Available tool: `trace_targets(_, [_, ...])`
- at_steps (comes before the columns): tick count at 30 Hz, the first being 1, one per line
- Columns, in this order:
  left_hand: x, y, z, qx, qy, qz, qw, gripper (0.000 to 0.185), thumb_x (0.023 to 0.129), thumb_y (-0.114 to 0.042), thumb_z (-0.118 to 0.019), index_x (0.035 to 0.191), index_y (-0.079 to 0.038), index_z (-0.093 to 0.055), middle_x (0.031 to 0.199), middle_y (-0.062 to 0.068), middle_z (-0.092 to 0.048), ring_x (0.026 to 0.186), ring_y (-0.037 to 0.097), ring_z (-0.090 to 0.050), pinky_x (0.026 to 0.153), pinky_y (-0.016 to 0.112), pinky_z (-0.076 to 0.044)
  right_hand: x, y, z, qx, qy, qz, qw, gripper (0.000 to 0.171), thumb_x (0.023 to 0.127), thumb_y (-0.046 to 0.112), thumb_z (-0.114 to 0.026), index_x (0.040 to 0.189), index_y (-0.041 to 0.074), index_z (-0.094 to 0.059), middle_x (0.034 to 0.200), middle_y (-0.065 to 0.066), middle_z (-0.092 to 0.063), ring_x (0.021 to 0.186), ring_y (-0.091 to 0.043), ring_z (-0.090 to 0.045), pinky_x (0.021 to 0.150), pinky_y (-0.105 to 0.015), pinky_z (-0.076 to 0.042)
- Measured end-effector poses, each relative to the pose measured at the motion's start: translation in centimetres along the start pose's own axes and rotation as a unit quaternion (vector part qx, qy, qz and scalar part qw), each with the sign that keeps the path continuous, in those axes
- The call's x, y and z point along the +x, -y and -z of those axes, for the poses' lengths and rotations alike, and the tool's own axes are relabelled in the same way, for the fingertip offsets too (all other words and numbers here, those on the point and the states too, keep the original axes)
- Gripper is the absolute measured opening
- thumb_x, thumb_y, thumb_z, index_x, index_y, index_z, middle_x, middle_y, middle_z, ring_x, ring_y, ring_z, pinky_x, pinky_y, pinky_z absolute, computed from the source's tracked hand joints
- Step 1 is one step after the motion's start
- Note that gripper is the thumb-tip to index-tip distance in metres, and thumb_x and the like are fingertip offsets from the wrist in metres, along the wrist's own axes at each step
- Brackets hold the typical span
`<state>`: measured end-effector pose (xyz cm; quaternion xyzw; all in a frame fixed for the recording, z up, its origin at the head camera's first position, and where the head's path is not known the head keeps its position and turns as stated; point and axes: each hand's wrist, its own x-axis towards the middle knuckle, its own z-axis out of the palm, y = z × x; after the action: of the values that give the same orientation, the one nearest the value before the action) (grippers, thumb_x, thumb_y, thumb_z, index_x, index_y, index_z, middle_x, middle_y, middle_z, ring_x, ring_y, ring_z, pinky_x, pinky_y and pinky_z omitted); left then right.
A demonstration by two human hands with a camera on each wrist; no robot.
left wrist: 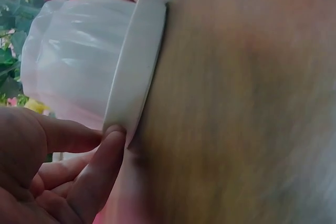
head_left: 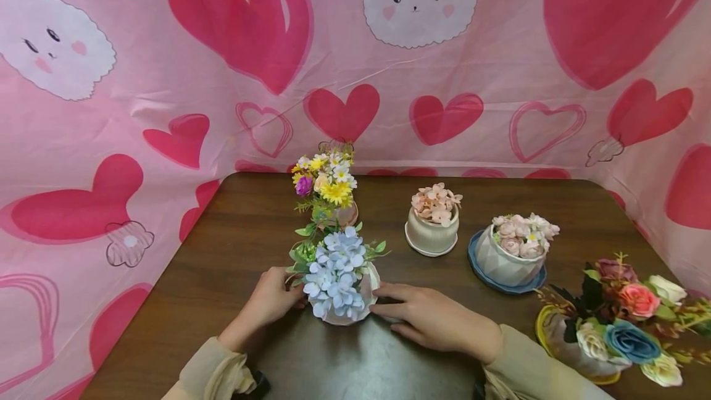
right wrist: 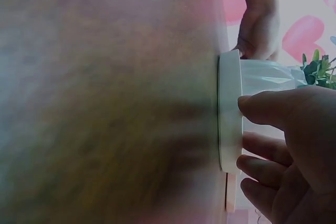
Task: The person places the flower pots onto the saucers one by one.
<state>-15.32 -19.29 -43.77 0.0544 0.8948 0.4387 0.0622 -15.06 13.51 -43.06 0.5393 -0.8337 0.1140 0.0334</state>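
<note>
A pot of pale blue flowers [head_left: 336, 270] with green leaves stands near the middle of the table, on a white saucer [left wrist: 131, 72]. The pot's whitish, fluted wall [left wrist: 79, 51] shows in the left wrist view. At its left side, my left hand [head_left: 278, 295] pinches the saucer's rim between thumb and finger. My right hand [head_left: 436, 320] is at the opposite side; its thumb [right wrist: 257, 106] and fingertips touch the saucer's rim, the fingers spread and only slightly bent. In the head view the flowers hide most of the saucer.
Behind stands a pot of yellow, white and purple flowers [head_left: 328, 184]. To the right are a cream pot of peach flowers [head_left: 433, 233], a white faceted pot [head_left: 511, 264] on a blue saucer [head_left: 480, 273], and a pot of mixed roses [head_left: 633, 338] on a yellow saucer [head_left: 541, 329].
</note>
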Motion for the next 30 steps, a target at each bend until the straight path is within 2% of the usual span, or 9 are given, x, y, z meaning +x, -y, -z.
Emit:
trace_targets(6, [0.0,0.6,1.2,0.002,-0.010,0.008,0.9999,0.018,0.084,0.004,-0.061,0.099,0.000,-0.071,0.080,0.008,-0.071,0.061,0.013,-0.069,0.054,0.022,-0.057,1.3,0.4,-0.4,-0.011,-0.007,0.009,1.000,0.042,0.095,0.022,-0.065,0.137,0.022,-0.059,0.142,-0.006,-0.056,0.131,-0.024,-0.055,0.103,-0.041,-0.051])
trace_targets(10, [0.0,1.0,1.9,0.020,-0.022,0.019,0.9994,0.023,0.081,0.006,-0.060,0.100,-0.001,-0.072,0.082,0.007,-0.072,0.062,0.010,-0.066,0.054,0.021,-0.055,2.2,0.8,-0.5,-0.011,-0.013,0.009,1.000,0.040,0.096,0.020,-0.064,0.135,0.021,-0.060,0.141,-0.007,-0.057,0.131,-0.023,-0.055,0.104,-0.040,-0.051])
trace_targets(17, [-0.1,1.5,3.2,0.062,-0.045,0.026,0.9967,0.028,0.075,0.008,-0.057,0.095,-0.003,-0.073,0.074,0.004,-0.069,0.060,0.008,-0.059,0.052,0.020,-0.047,3.6,1.0,-0.7,-0.018,-0.008,0.017,1.000,0.041,0.096,0.021,-0.063,0.137,0.021,-0.059,0.142,-0.006,-0.056,0.131,-0.020,-0.055,0.104,-0.037,-0.050])
trace_targets(24, [-0.1,2.2,4.5,0.106,-0.059,0.018,0.9924,0.022,0.075,0.005,-0.059,0.090,-0.005,-0.072,0.070,0.002,-0.065,0.064,0.013,-0.052,0.057,0.024,-0.043,5.1,1.1,-0.9,-0.015,0.015,0.012,1.000,0.041,0.098,0.022,-0.060,0.139,0.022,-0.057,0.144,-0.005,-0.054,0.134,-0.018,-0.053,0.106,-0.036,-0.049])
trace_targets(30, [-0.1,2.6,5.3,0.131,-0.073,0.004,0.9886,0.012,0.077,0.000,-0.064,0.085,-0.004,-0.071,0.068,0.003,-0.060,0.064,0.016,-0.047,0.060,0.027,-0.041,6.1,1.3,-1.2,-0.014,0.017,0.015,1.000,0.042,0.098,0.022,-0.061,0.139,0.022,-0.056,0.145,-0.005,-0.053,0.134,-0.018,-0.052,0.106,-0.036,-0.049])
